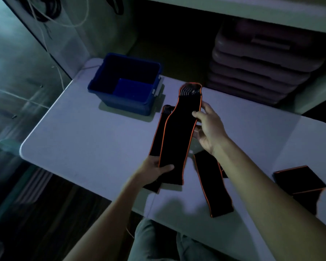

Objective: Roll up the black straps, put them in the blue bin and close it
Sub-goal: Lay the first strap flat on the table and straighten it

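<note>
A long black strap with orange edging [179, 136] is stretched flat above the white table [83, 144]. My left hand [154, 168] pinches its near end, thumb on top. My right hand [209, 129] grips its right edge near the far end. A second strap [159, 132] lies beneath it to the left. A third strap [213, 185] lies on the table under my right forearm. Another black strap [299, 180] rests folded at the table's right edge. The open blue bin [102, 80] stands at the far left of the table; its inside is dark.
A stack of pale plastic lids or trays [262, 63] sits on a low shelf behind the table at the right. Cables [45, 12] hang at the upper left. The table's near edge runs just above my knees [158, 242].
</note>
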